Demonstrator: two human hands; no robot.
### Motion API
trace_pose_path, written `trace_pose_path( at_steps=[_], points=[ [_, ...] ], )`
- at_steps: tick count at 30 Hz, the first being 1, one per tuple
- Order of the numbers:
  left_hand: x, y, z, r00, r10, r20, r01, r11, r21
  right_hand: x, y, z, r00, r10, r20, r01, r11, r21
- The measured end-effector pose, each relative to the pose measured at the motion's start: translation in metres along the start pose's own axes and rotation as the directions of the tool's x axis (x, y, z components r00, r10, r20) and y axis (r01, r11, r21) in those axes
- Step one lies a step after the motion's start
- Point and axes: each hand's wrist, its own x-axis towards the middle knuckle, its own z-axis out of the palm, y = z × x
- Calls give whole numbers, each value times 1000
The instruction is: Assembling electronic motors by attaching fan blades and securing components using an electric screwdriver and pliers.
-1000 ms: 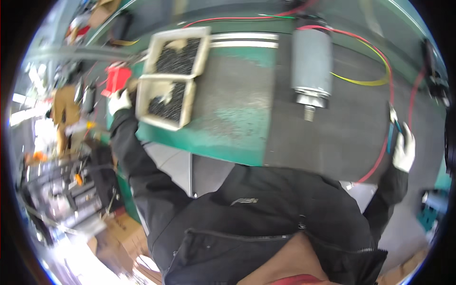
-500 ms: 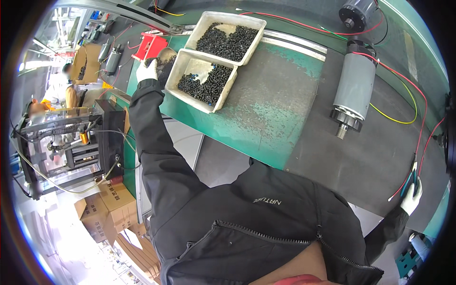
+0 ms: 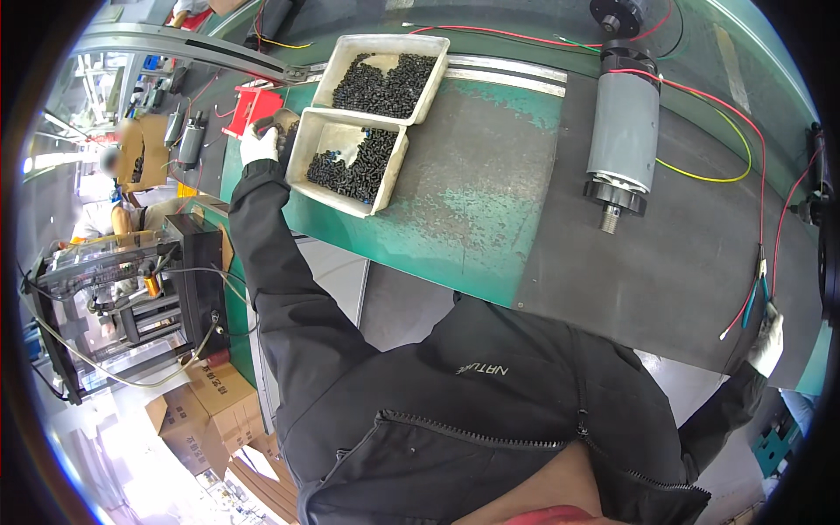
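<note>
My left hand (image 3: 259, 146), in a white glove, reaches to a round dish (image 3: 287, 122) with dark contents, left of two pale tubs. The fingers look drawn together at its edge; what they hold, if anything, cannot be made out. The near tub (image 3: 299, 166) and the far tub (image 3: 442, 66) both contain many small black parts. At the far right my right hand (image 3: 768, 344), also white-gloved, is closed around a pair of pliers (image 3: 752, 299) with teal handles. Thin red wires run beside the pliers' jaws.
A grey cylindrical motor (image 3: 623, 131) with red and yellow-green wires lies on the dark bench top. Behind it is a second motor (image 3: 617, 16). A red bin (image 3: 255, 109) stands beyond the dish. To the left are a black machine frame (image 3: 197, 289), cardboard boxes (image 3: 214, 402) and another person (image 3: 109, 214).
The view has shifted, so the bench things sit farther left in it. My left hand stays by the dish, and my right hand stays with the pliers at the far right.
</note>
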Motion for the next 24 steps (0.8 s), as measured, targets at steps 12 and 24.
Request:
trace_pose_path(
  at_steps=[12, 24],
  points=[
    [6, -12, -14, 981, 170, 95, -191, 931, 310, -42, -39, 124, 856, -424, 298, 398, 170, -901],
    [-39, 38, -6, 962, -270, 31, 250, 834, -492, -41, -65, 66, 895, -435, -94, 445, 885, 140]
  ],
)
